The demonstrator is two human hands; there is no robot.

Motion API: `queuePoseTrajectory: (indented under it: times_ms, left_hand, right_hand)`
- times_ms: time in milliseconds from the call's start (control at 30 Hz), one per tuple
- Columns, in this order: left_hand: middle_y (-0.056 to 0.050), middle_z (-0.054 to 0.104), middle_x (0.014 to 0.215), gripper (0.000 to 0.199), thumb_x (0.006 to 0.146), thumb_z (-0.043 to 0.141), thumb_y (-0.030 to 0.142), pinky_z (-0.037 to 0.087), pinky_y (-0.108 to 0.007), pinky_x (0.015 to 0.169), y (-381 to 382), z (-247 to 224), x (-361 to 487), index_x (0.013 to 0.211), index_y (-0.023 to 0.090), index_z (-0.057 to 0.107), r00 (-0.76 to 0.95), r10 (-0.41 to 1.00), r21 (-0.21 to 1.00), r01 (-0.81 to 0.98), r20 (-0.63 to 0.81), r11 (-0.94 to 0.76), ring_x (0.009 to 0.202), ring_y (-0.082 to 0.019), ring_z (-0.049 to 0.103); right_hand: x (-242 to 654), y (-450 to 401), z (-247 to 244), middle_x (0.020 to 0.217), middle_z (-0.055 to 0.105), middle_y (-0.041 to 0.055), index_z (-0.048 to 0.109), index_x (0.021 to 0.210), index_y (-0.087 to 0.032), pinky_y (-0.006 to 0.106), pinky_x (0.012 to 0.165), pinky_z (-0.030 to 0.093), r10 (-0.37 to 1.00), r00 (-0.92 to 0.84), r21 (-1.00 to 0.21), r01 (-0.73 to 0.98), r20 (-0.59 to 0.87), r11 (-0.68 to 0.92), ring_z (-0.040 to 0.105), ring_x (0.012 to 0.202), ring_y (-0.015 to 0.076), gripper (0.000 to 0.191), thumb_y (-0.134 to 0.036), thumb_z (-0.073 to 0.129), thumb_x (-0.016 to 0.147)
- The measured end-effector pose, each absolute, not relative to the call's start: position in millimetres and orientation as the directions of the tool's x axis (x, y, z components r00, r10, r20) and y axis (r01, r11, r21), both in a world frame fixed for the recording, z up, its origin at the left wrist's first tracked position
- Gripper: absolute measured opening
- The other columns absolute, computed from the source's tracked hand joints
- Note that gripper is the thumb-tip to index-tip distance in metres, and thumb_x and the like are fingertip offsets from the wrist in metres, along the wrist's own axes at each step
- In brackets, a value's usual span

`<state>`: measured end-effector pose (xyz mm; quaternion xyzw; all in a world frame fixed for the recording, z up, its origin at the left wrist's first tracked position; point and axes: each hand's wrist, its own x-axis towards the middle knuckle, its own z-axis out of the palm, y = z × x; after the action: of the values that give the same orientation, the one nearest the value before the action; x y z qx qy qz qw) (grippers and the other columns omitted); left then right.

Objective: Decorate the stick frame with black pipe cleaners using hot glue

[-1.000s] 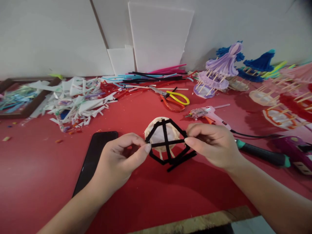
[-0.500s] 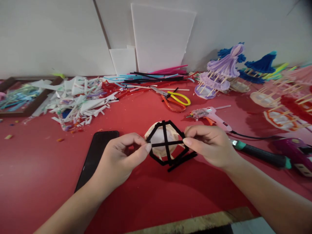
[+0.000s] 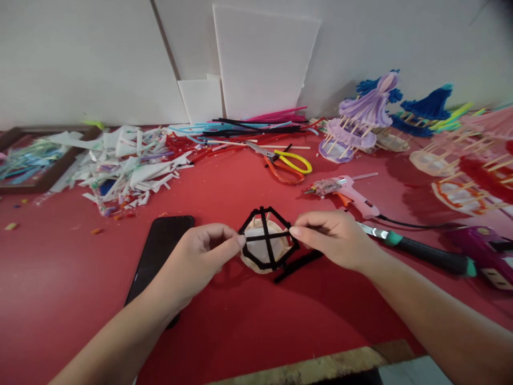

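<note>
A black pipe-cleaner frame (image 3: 266, 236), many-sided with a cross through its middle, is pinched at both sides. My left hand (image 3: 204, 251) closes thumb and forefinger on its left corner. On the right corner, my right hand (image 3: 334, 238) does the same. Below the frame lies a round whitish base (image 3: 255, 250) with a pale cream rim; whether the two touch I cannot tell. A loose black pipe-cleaner piece (image 3: 296, 267) rests on the red table just right of the base.
A black phone (image 3: 160, 251) lies by my left forearm. To the right are a pink glue gun (image 3: 356, 197) with its cord and a knife with a black-green handle (image 3: 430, 255). Behind are scissors (image 3: 288, 162), white scraps (image 3: 136, 160), pipe cleaners (image 3: 256, 127) and small carousel-like models (image 3: 360, 117).
Both hands have shifted slightly with the black frame, the right one leftward. The frame now sits more squarely over the base, turned a little, and the knife's blade shows more.
</note>
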<state>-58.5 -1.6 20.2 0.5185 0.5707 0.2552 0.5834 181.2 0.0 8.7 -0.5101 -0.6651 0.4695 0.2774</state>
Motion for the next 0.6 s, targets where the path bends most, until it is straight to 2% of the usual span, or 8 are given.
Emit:
queuePoseTrajectory:
  times_ms: [133, 233, 300, 400, 467, 533, 600]
  left_hand:
    - [0.007, 0.044, 0.051, 0.029, 0.074, 0.065, 0.042, 0.026, -0.019, 0.043, -2, 19, -60, 0.062, 0.017, 0.058, 0.221, 0.888, 0.896, 0.292, -0.404, 0.335, 0.044, -0.005, 0.033]
    - [0.005, 0.048, 0.053, 0.023, 0.076, 0.064, 0.034, 0.031, -0.020, 0.047, -4, 22, -58, 0.061, 0.017, 0.060, 0.205, 0.937, 0.930, 0.296, -0.282, 0.216, 0.048, -0.007, 0.038]
    - [0.004, 0.052, 0.056, 0.019, 0.076, 0.063, 0.028, 0.035, -0.020, 0.051, -6, 24, -56, 0.060, 0.019, 0.060, 0.192, 0.970, 0.951, 0.295, -0.150, 0.089, 0.053, -0.008, 0.043]
    - [0.004, 0.056, 0.060, 0.018, 0.077, 0.063, 0.020, 0.037, -0.019, 0.053, -9, 28, -55, 0.060, 0.020, 0.057, 0.207, 0.976, 0.955, 0.272, 0.061, -0.117, 0.056, -0.008, 0.046]
    - [0.005, 0.056, 0.062, 0.018, 0.077, 0.063, 0.017, 0.037, -0.018, 0.053, -11, 29, -56, 0.061, 0.021, 0.056, 0.227, 0.962, 0.941, 0.265, 0.150, -0.209, 0.056, -0.007, 0.047]
    - [0.006, 0.056, 0.063, 0.018, 0.078, 0.064, 0.016, 0.037, -0.018, 0.054, -12, 28, -57, 0.062, 0.021, 0.057, 0.243, 0.957, 0.936, 0.270, 0.162, -0.227, 0.057, -0.007, 0.047]
    - [0.005, 0.055, 0.062, 0.018, 0.079, 0.064, 0.019, 0.036, -0.019, 0.053, -11, 26, -59, 0.062, 0.020, 0.057, 0.246, 0.964, 0.946, 0.276, 0.104, -0.172, 0.056, -0.007, 0.045]
  right_hand:
    - [179, 2, 7, 0.055, 0.041, -0.0048, 0.057, 0.064, -0.018, 0.023, 0.044, 0.026, 0.940, -0.324, -0.928, 0.373, -0.107, 0.023, 0.034, 0.049, 0.0075, 0.030, -0.040, 0.056, 0.085]
    - [179, 0, 6, 0.054, 0.043, -0.0051, 0.057, 0.064, -0.018, 0.023, 0.044, 0.026, 0.949, -0.309, -0.945, 0.324, -0.061, 0.045, 0.035, 0.049, 0.0072, 0.028, -0.037, 0.059, 0.085]
    - [179, -3, 5, 0.057, 0.048, -0.0040, 0.059, 0.065, -0.018, 0.023, 0.045, 0.029, 0.957, -0.287, -0.948, 0.292, 0.041, 0.129, 0.039, 0.051, 0.0076, 0.024, -0.032, 0.060, 0.086]
    - [180, -8, 6, 0.061, 0.053, -0.0026, 0.060, 0.068, -0.020, 0.024, 0.047, 0.032, 0.926, -0.259, -0.907, 0.249, 0.275, 0.339, 0.043, 0.053, 0.0087, 0.018, -0.024, 0.062, 0.086]
    - [180, -11, 8, 0.060, 0.053, -0.0027, 0.060, 0.068, -0.021, 0.025, 0.047, 0.033, 0.890, -0.256, -0.872, 0.226, 0.377, 0.435, 0.043, 0.052, 0.0090, 0.017, -0.021, 0.063, 0.084]
    - [179, -11, 11, 0.058, 0.053, -0.0031, 0.060, 0.067, -0.021, 0.025, 0.047, 0.034, 0.881, -0.255, -0.866, 0.213, 0.397, 0.452, 0.043, 0.050, 0.0088, 0.017, -0.019, 0.063, 0.083]
    - [178, -10, 13, 0.057, 0.052, -0.0029, 0.059, 0.065, -0.021, 0.024, 0.045, 0.033, 0.906, -0.247, -0.894, 0.212, 0.343, 0.396, 0.042, 0.049, 0.0084, 0.018, -0.021, 0.063, 0.083]
